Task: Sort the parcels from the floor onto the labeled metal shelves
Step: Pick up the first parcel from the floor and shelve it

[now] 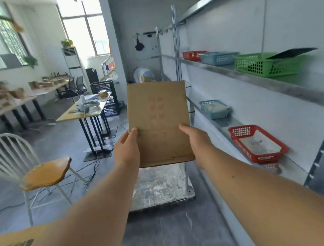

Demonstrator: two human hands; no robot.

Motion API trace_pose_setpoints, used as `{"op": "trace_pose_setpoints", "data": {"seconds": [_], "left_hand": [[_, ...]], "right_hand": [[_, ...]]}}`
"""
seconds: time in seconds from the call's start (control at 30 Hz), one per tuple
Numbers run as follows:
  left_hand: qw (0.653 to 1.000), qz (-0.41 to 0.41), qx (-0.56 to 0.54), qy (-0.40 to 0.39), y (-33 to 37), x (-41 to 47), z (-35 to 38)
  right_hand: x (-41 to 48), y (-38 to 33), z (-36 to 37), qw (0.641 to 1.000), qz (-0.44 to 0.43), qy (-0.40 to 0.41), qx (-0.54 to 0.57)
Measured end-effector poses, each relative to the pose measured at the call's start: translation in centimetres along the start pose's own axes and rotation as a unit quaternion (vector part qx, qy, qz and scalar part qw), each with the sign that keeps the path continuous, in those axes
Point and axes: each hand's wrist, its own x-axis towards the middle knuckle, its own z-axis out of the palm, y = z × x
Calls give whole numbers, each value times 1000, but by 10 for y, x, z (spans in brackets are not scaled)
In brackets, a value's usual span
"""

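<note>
A flat brown cardboard parcel with faint red print is held upright in front of me, at mid-frame. My left hand grips its lower left edge and my right hand grips its lower right edge, thumbs on the front face. The metal shelves run along the wall to my right. On them stand a green basket, a blue basket and a red basket on the upper level, and a blue basket and a red basket lower down. Another brown parcel shows at the bottom left.
A low metal platform lies on the floor under the held parcel. A white chair with a wooden seat stands at left. A small table, a black crate and long tables with boxes are further back. Cables trail across the floor.
</note>
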Motion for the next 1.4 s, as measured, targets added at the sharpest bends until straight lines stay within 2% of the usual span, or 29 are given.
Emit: {"op": "trace_pose_setpoints", "data": {"seconds": [0.23, 0.53, 0.73, 1.0, 1.13, 1.4], "left_hand": [[995, 64, -81, 4, 119, -32, -4], [980, 170, -104, 4, 237, -69, -13], [971, 208, -116, 1, 279, -86, -14], [965, 225, -134, -8, 328, -118, -17], [959, 258, -120, -10, 356, -130, -16], [946, 311, -80, -35, 390, -140, -14]], "right_hand": [[-40, -128, -1, 995, -92, -40, -20], [-89, -246, 4, 979, -181, -94, 27], [-117, -296, -1, 969, -221, -105, 18], [-131, -342, -6, 965, -232, -116, 36], [-141, -367, -6, 965, -226, -124, 54], [-161, -411, -19, 954, -274, -115, 29]]}}
